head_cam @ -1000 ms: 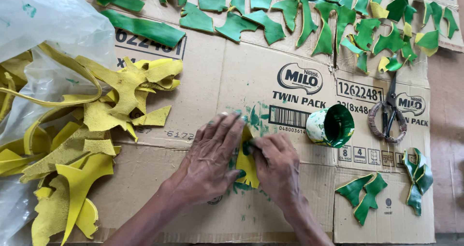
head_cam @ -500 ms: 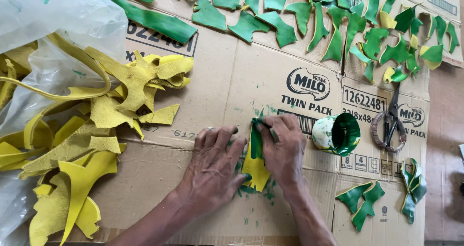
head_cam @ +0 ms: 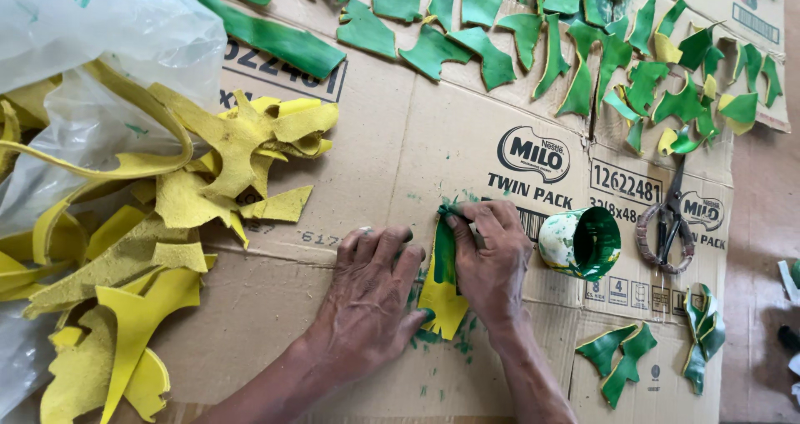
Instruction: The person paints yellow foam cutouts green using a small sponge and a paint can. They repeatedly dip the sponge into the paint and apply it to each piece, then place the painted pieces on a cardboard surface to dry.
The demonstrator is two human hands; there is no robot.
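While the left hand [head_cam: 367,295] lies flat, fingers spread and holding nothing, pinning the yellow scrap piece [head_cam: 442,295] to the flattened cardboard [head_cam: 383,166] near its near edge, the right hand [head_cam: 492,261] curls shut on a small applicator, too hidden to identify, at the piece's green-coated top end. Doing this well seems to call for steady downward pressure from the flat hand and even strokes along the strip, keeping green off the fingers. The paint cup [head_cam: 581,242] lies tipped just right of the right hand, scissors [head_cam: 667,224] beyond it. Uncoated yellow scraps [head_cam: 217,162] pile toward the left edge; green pieces [head_cam: 575,41] line the far edge.
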